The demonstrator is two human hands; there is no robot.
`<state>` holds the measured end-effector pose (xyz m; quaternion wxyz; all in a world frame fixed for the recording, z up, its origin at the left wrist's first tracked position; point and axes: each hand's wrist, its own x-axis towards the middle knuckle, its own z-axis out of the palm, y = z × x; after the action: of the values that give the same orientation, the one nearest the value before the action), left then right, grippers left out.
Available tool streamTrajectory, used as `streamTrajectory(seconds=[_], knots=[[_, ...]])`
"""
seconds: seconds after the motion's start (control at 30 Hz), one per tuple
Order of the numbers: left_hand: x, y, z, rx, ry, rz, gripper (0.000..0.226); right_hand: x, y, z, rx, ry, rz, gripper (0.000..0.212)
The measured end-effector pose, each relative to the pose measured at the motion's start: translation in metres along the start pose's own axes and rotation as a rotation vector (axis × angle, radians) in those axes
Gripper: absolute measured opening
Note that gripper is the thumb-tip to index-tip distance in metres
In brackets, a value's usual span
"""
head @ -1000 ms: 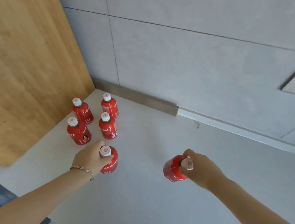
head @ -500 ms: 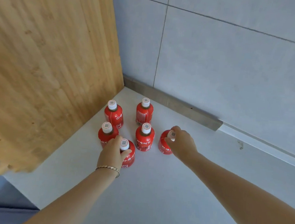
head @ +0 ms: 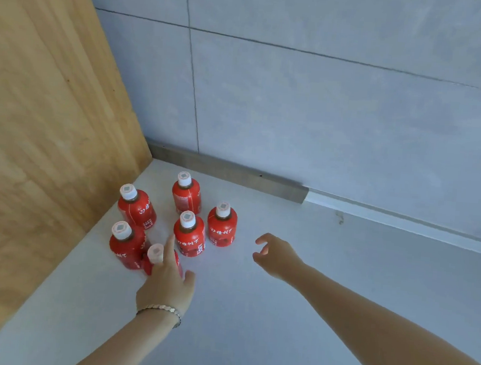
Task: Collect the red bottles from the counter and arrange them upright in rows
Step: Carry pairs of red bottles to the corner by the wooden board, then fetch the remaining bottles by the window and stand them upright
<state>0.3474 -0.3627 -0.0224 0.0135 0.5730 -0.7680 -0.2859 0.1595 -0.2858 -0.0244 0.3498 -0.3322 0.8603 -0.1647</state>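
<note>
Since half a second ago the right hand (head: 274, 257) has let go of the cap it was pinching and drawn back. It now hangs over the pale grey worktop (head: 280, 323) with its fingers loosely curled on nothing, clear of the group. The left hand (head: 168, 280) has loosened too: its fingers are straight, the forefinger lying along the cap of the front bottle (head: 155, 253) and the thumb spread out to the side, so it touches that bottle rather than grips it.

All six small red plastic bottles with white screw caps (head: 189, 234) stand upright in the corner, between the light wooden side panel (head: 50, 138) and the grey tiled wall (head: 297, 100). The right-most bottle (head: 221, 225) stands free.

The weak spot is the front bottle. It stands just beside the front-left bottle (head: 126, 245), possibly touching it, and the left hand's fingers are against its cap, the highest point. A careless pull back, or the metal bracelet (head: 160, 310) or palm dragging across, could tip it, and in so tight a cluster one fall would likely knock down its neighbours. The rows also look uneven: the front bottle sits between the two columns, and nudging it straight carries the same risk of toppling.
</note>
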Motion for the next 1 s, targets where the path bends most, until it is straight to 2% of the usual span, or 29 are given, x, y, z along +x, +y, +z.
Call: streamTrajectory(seconds=[0.17,0.3,0.37,0.53,0.6,0.77,1.0], knots=[[-0.027,0.073,0.033,0.124,-0.421,0.281,0.033,-0.052,0.093,-0.035,-0.124,-0.105,0.109,0.034],[-0.048,0.155,0.084,0.268,-0.517,0.488,0.011,-0.105,0.181,-0.068,-0.176,-0.065,0.237,0.035],[-0.072,0.2,0.114,0.379,-0.567,0.607,0.02,-0.139,0.227,-0.087,-0.157,-0.017,0.312,0.036],[-0.153,0.304,0.208,0.597,-0.646,0.822,0.01,-0.229,0.357,-0.13,-0.072,0.091,0.476,0.037],[-0.196,0.346,0.246,0.634,-0.674,0.882,0.022,-0.266,0.414,-0.145,-0.032,0.123,0.531,0.037],[-0.307,0.433,0.344,0.599,-0.696,0.897,0.033,-0.354,0.554,-0.186,-0.005,0.134,0.635,0.038],[-0.435,0.526,0.452,0.6,-0.763,0.967,0.02,-0.454,0.722,-0.236,0.037,0.191,0.802,0.036]])
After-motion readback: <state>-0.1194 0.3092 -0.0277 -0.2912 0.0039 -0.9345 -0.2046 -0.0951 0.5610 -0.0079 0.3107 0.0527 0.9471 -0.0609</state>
